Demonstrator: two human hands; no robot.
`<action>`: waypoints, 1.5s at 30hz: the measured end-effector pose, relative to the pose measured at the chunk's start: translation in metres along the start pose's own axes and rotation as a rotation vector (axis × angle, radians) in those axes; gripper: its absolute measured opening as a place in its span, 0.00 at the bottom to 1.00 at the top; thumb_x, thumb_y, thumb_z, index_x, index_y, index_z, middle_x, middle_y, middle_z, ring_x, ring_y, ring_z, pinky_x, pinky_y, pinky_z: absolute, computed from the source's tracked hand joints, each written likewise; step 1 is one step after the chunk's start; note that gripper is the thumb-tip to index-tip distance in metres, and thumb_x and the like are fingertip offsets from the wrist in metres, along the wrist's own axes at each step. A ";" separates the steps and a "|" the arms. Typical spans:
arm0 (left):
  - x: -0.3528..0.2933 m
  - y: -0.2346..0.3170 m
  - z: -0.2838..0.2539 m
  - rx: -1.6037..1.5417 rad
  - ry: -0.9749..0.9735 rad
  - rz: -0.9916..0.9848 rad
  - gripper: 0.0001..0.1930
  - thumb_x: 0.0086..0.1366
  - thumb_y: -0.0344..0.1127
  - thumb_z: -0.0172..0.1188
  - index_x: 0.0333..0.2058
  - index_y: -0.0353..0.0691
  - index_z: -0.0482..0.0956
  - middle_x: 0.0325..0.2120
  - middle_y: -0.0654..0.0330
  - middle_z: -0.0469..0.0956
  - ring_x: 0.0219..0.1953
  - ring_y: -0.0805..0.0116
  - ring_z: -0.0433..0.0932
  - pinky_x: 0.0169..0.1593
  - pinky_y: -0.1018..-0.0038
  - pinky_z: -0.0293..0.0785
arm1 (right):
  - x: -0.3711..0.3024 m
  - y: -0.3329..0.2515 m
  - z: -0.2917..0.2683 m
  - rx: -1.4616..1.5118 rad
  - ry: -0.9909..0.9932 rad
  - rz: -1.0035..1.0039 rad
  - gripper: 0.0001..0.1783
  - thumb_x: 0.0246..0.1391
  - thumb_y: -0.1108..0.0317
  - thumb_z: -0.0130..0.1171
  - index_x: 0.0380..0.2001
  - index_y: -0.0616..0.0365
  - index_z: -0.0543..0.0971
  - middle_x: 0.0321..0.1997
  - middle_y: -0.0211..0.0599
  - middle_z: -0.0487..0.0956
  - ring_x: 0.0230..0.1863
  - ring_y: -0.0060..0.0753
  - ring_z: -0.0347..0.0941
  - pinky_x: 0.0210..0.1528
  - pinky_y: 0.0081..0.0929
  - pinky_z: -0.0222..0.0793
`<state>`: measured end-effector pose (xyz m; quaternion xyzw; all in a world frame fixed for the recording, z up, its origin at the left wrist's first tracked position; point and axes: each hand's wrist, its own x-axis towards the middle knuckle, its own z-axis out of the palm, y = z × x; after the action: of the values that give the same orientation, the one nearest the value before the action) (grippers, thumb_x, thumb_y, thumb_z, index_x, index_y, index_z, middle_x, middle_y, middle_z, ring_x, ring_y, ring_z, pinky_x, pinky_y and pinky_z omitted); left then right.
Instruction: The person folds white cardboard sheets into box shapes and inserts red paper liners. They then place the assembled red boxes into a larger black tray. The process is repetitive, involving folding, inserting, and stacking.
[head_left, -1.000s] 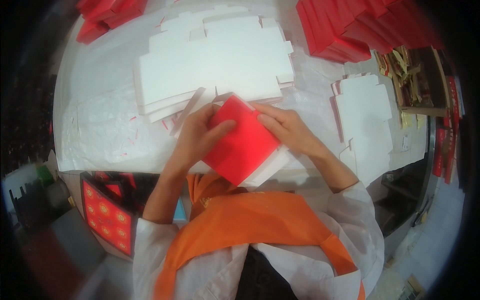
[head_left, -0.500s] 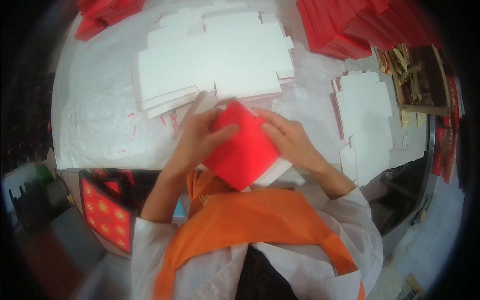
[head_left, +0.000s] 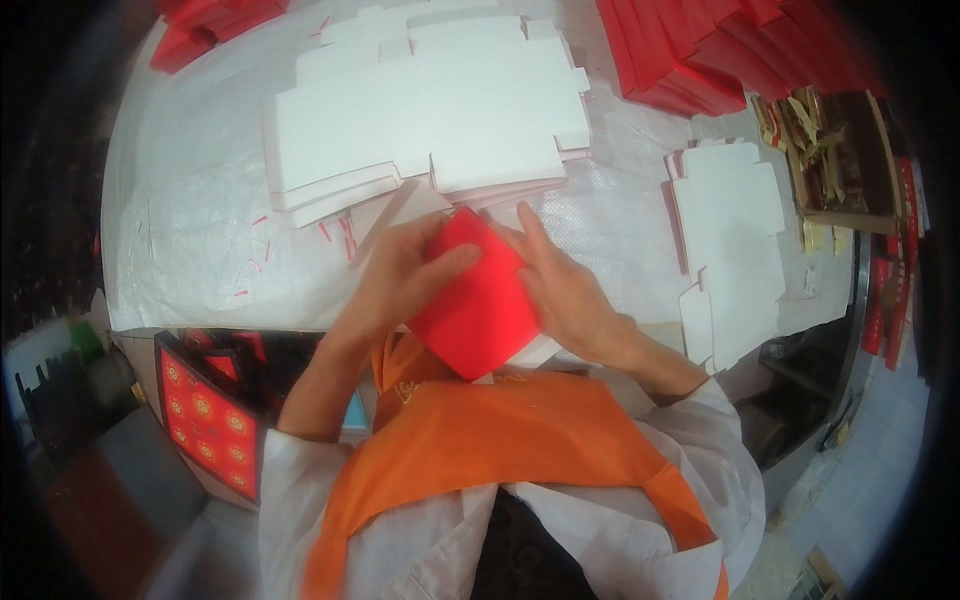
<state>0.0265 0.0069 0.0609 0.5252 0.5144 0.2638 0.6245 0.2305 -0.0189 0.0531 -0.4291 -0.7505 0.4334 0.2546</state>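
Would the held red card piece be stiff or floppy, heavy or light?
The red card piece is probably stiff: its face looks flat past the left hand. It is likely light, resembling thin card. The thin white part jutting out might bend easily.

I wear an orange apron [head_left: 510, 430], smooth and wide across my chest, its straps [head_left: 688, 512] running over both shoulders. Small yellow markings [head_left: 406, 391] show near its far edge, partly lost in creases. Under it is my thin white coat [head_left: 420, 530], rumpled, open in a V over a black top [head_left: 520, 555]. My loose sleeves [head_left: 303, 470] end partway along my forearms [head_left: 332, 370], which are bare, like my left hand [head_left: 403, 270] and right hand [head_left: 566, 290].
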 end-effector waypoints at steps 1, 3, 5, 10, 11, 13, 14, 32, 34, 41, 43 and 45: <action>0.001 0.002 -0.002 0.024 -0.007 0.013 0.11 0.56 0.35 0.61 0.34 0.33 0.76 0.26 0.67 0.75 0.29 0.82 0.71 0.35 0.83 0.68 | 0.001 -0.001 -0.004 0.129 -0.052 0.045 0.33 0.55 0.73 0.43 0.61 0.60 0.45 0.58 0.52 0.62 0.57 0.53 0.60 0.57 0.35 0.57; 0.005 0.011 -0.010 0.127 -0.048 0.026 0.11 0.55 0.34 0.61 0.33 0.33 0.75 0.25 0.66 0.75 0.29 0.81 0.71 0.34 0.82 0.68 | 0.005 -0.003 -0.015 0.387 -0.158 0.134 0.36 0.54 0.73 0.46 0.62 0.60 0.42 0.62 0.51 0.57 0.61 0.51 0.55 0.60 0.33 0.52; 0.006 0.028 -0.012 0.282 -0.061 0.125 0.11 0.55 0.33 0.61 0.34 0.33 0.75 0.27 0.63 0.75 0.31 0.78 0.72 0.36 0.81 0.69 | 0.017 -0.001 -0.022 0.485 -0.139 0.116 0.38 0.52 0.73 0.48 0.63 0.60 0.41 0.64 0.49 0.52 0.64 0.45 0.50 0.62 0.32 0.49; 0.009 0.042 -0.009 0.779 0.665 1.058 0.15 0.55 0.30 0.59 0.41 0.35 0.70 0.40 0.52 0.71 0.45 0.63 0.70 0.47 0.70 0.67 | 0.033 -0.007 -0.015 0.509 0.101 0.003 0.41 0.50 0.76 0.50 0.63 0.59 0.40 0.64 0.45 0.49 0.64 0.34 0.48 0.62 0.30 0.48; 0.002 0.035 -0.013 0.750 0.787 1.062 0.19 0.55 0.28 0.57 0.46 0.36 0.65 0.49 0.50 0.65 0.52 0.57 0.64 0.54 0.66 0.61 | 0.031 -0.005 -0.012 0.570 0.177 0.057 0.42 0.50 0.76 0.50 0.63 0.59 0.40 0.64 0.44 0.50 0.63 0.33 0.49 0.61 0.30 0.49; -0.010 0.015 -0.014 0.599 0.901 0.927 0.22 0.55 0.28 0.56 0.49 0.36 0.62 0.52 0.50 0.62 0.54 0.58 0.62 0.56 0.66 0.59 | 0.026 -0.003 -0.007 0.645 0.267 0.110 0.40 0.50 0.77 0.50 0.63 0.59 0.42 0.63 0.43 0.51 0.61 0.31 0.51 0.61 0.28 0.49; -0.019 0.004 -0.012 0.535 0.814 0.729 0.26 0.56 0.28 0.54 0.53 0.34 0.58 0.54 0.51 0.58 0.56 0.60 0.59 0.58 0.66 0.55 | 0.023 -0.005 -0.001 0.671 0.271 0.115 0.39 0.50 0.77 0.50 0.63 0.59 0.43 0.62 0.42 0.52 0.61 0.30 0.52 0.60 0.27 0.50; -0.051 -0.072 0.040 -0.272 0.560 0.281 0.07 0.59 0.23 0.52 0.36 0.36 0.67 0.40 0.55 0.71 0.43 0.68 0.70 0.51 0.74 0.62 | -0.017 0.022 0.046 0.687 0.410 0.205 0.08 0.59 0.73 0.39 0.39 0.61 0.66 0.54 0.48 0.66 0.50 0.29 0.64 0.52 0.24 0.60; -0.048 -0.067 0.047 -0.305 0.633 0.378 0.09 0.58 0.22 0.53 0.37 0.36 0.65 0.40 0.55 0.71 0.43 0.68 0.70 0.50 0.74 0.63 | -0.014 0.019 0.048 0.821 0.465 0.236 0.06 0.58 0.76 0.40 0.39 0.62 0.65 0.51 0.47 0.69 0.47 0.28 0.67 0.49 0.22 0.64; -0.042 -0.046 0.040 -0.284 0.595 0.145 0.12 0.55 0.24 0.57 0.38 0.38 0.67 0.35 0.61 0.69 0.39 0.72 0.69 0.44 0.79 0.66 | -0.010 0.012 0.051 0.995 0.533 0.162 0.07 0.56 0.78 0.44 0.39 0.62 0.63 0.42 0.43 0.73 0.44 0.25 0.69 0.46 0.21 0.66; -0.042 -0.052 0.036 -0.125 0.552 0.223 0.10 0.56 0.23 0.56 0.37 0.36 0.68 0.35 0.61 0.71 0.37 0.75 0.70 0.40 0.81 0.67 | -0.009 0.009 0.046 0.945 0.485 0.194 0.06 0.56 0.77 0.45 0.39 0.62 0.64 0.41 0.41 0.73 0.44 0.25 0.69 0.47 0.21 0.65; -0.043 -0.055 0.034 -0.037 0.535 0.257 0.07 0.57 0.23 0.55 0.35 0.35 0.69 0.35 0.61 0.72 0.36 0.77 0.70 0.39 0.83 0.67 | -0.007 0.012 0.040 0.779 0.409 0.251 0.05 0.56 0.76 0.46 0.37 0.62 0.66 0.40 0.40 0.73 0.43 0.25 0.68 0.47 0.21 0.65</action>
<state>0.0321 -0.0601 0.0231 0.4864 0.5851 0.4791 0.4377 0.2088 -0.0388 0.0231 -0.4659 -0.4081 0.6170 0.4855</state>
